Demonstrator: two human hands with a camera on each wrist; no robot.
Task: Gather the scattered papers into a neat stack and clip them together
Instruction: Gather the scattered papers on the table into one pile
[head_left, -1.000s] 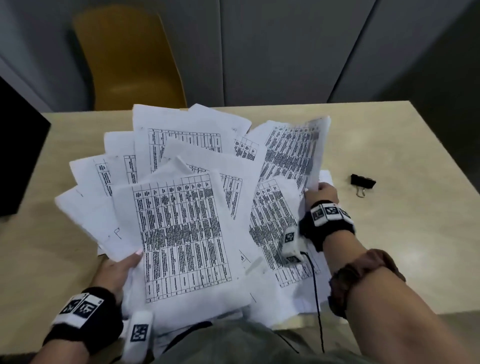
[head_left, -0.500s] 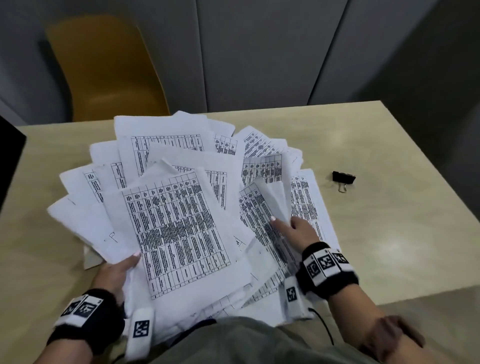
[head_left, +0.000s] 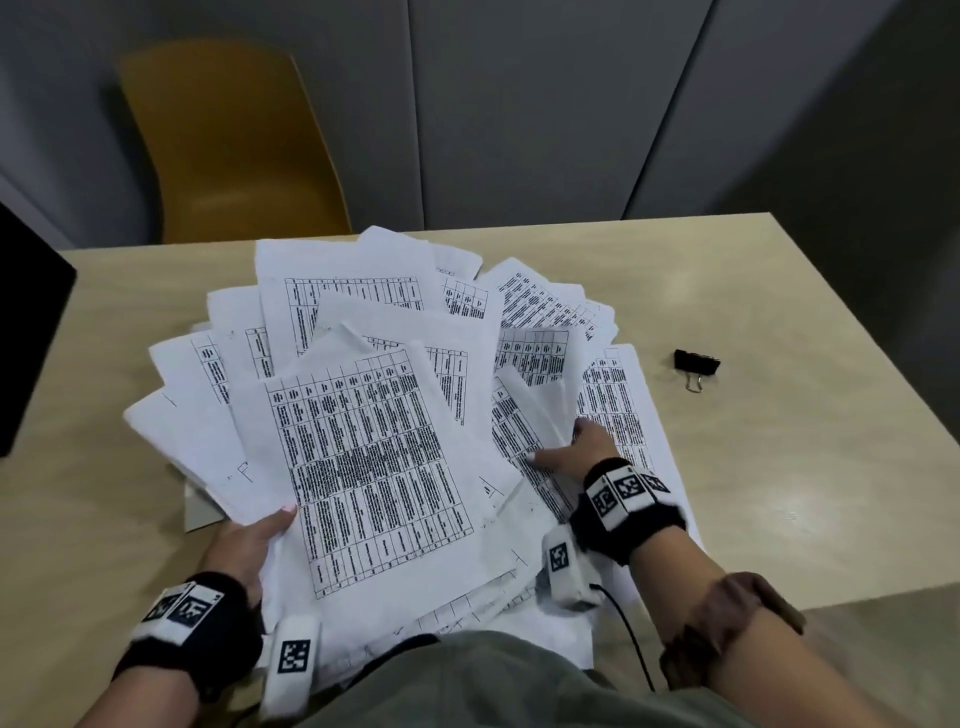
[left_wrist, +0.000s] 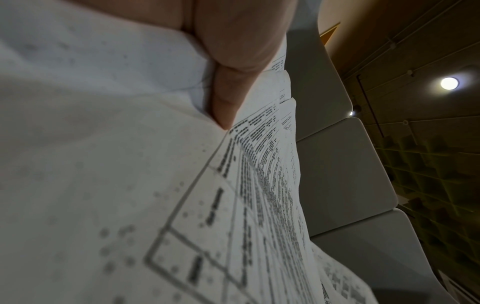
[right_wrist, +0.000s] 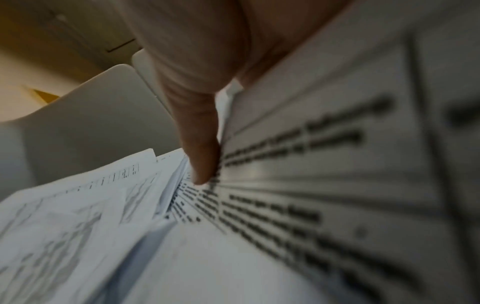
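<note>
Several white printed papers (head_left: 363, 457) lie fanned in a loose pile on the beige table (head_left: 805, 467). My left hand (head_left: 260, 535) grips the pile's near left edge, thumb on top and fingers hidden beneath; the left wrist view shows that thumb (left_wrist: 228, 92) pressed on the sheets (left_wrist: 246, 195). My right hand (head_left: 571, 449) holds sheets at the pile's right side, with the thumb on top and the fingers tucked under a raised sheet. In the right wrist view its thumb (right_wrist: 202, 154) lies against a printed sheet (right_wrist: 337, 185). A black binder clip (head_left: 697, 362) sits on the table, right of the pile, untouched.
A yellow chair (head_left: 234, 140) stands behind the table's far edge, before grey wall panels. A black screen (head_left: 26, 332) is at the left edge. Bare tabletop lies to the right, around the clip. The pile's near sheets hang over the table's front edge onto my lap.
My right hand brought a raised sheet down from the pile's far right and drew back toward me, now holding sheets lower on the right side. The left hand kept its grip.
</note>
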